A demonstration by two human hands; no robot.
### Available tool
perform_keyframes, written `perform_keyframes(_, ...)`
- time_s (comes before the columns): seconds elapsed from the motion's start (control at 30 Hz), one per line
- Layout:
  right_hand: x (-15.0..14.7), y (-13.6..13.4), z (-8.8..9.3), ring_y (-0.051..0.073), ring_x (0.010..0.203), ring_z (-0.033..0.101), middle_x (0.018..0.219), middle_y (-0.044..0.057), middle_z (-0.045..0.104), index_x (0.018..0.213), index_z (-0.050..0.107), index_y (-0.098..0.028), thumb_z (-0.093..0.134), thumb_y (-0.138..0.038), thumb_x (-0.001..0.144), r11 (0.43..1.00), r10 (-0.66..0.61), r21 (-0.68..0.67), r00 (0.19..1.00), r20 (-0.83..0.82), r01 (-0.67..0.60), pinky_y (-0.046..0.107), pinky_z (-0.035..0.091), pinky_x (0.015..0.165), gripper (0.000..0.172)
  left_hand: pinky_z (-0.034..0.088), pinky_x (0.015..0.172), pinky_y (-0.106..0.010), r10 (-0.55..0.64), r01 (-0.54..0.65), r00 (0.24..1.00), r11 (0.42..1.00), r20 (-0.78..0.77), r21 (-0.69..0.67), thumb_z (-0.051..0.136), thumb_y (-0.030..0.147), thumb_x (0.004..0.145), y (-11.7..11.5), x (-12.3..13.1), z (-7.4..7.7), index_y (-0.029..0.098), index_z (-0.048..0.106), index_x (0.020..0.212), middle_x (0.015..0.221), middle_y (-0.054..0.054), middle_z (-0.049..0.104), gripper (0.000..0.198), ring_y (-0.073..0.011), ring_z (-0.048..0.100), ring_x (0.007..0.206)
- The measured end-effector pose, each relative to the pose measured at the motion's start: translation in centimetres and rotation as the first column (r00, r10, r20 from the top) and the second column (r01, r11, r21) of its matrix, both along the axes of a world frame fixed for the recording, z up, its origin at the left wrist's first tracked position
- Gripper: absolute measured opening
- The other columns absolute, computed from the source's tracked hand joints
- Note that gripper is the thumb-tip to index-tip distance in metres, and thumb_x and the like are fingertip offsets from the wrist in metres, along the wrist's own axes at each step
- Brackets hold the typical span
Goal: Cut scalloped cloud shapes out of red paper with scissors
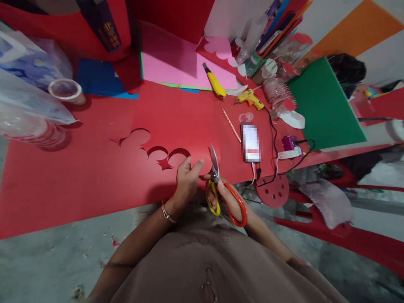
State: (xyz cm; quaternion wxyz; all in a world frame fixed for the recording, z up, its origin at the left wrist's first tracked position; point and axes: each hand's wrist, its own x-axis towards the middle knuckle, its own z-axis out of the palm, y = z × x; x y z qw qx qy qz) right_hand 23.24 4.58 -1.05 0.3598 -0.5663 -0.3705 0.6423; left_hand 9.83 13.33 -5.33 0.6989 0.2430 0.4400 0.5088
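Note:
My right hand grips a pair of scissors with one yellow and one orange-red handle. Their blades point away from me and look parted only slightly, if at all. Just left of them, my left hand pinches a piece of red paper with a rounded edge, thumb on top, at the table's front edge. Part of this paper hides behind the fingers. Left of that hand lie red paper offcuts with curved, pointed edges, hard to tell apart from the red tabletop.
A phone with cables lies to the right, near a striped pencil. Behind are a yellow glue gun, a yellow utility knife and pink sheets. A plastic cup and clear bottle stand left.

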Motion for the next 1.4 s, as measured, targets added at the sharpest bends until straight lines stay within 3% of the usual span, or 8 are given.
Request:
perform_keyframes(0.13, -0.3, -0.1, -0.2, 0.014, 0.059, 0.060, 0.080, -0.002, 0.063, 0.137, 0.066, -0.019, 0.058, -0.085, 0.105, 1.000, -0.017, -0.010, 1.000, -0.017, 0.017, 0.028, 0.054, 0.057, 0.074, 0.055, 0.062, -0.024, -0.053, 0.055, 0.998, 0.997, 0.046, -0.059, 0.087, 0.042, 0.087, -0.4, -0.1, 0.4, 0.021, 0.060, 0.082, 0.079, 0.003, 0.056, 0.034, -0.0119, 0.052, 0.066)
perform_keyframes(0.33, -0.6, -0.3, -0.3, 0.015, 0.061, 0.063, 0.082, 0.000, 0.066, 0.139, 0.066, -0.020, 0.058, -0.086, 0.104, 0.999, -0.020, -0.039, 1.000, 0.001, 0.020, 0.029, 0.057, 0.061, 0.075, 0.050, 0.057, -0.022, -0.033, 0.035, 0.999, 0.996, 0.030, -0.081, 0.093, 0.042, 0.080, -0.2, -0.5, 1.3, 0.023, 0.049, 0.072, 0.070, 0.005, 0.047, 0.049, -0.0095, 0.043, 0.060)
perform_keyframes(0.6, -0.9, -0.4, -0.2, 0.015, 0.059, 0.061, 0.082, -0.001, 0.064, 0.136, 0.067, -0.021, 0.056, -0.088, 0.104, 0.999, -0.032, -0.031, 0.998, 0.047, 0.033, 0.029, 0.056, 0.058, 0.075, 0.046, 0.059, -0.022, -0.035, 0.037, 0.999, 0.998, 0.035, -0.050, 0.093, 0.041, 0.081, -0.1, -0.5, 0.3, 0.022, 0.050, 0.072, 0.070, 0.006, 0.048, 0.048, -0.0095, 0.044, 0.062)
perform_keyframes(1.4, -1.1, -0.1, 0.5, 0.015, 0.056, 0.052, 0.077, -0.003, 0.055, 0.132, 0.067, -0.021, 0.049, -0.088, 0.107, 1.000, -0.016, 0.003, 0.996, 0.087, 0.016, 0.030, 0.052, 0.055, 0.074, 0.040, 0.065, -0.028, -0.051, 0.052, 0.998, 0.998, -0.030, 0.037, 0.086, 0.038, 0.088, -0.2, -0.7, -0.6, 0.022, 0.052, 0.071, 0.071, 0.004, 0.051, 0.041, -0.0124, 0.043, 0.065)
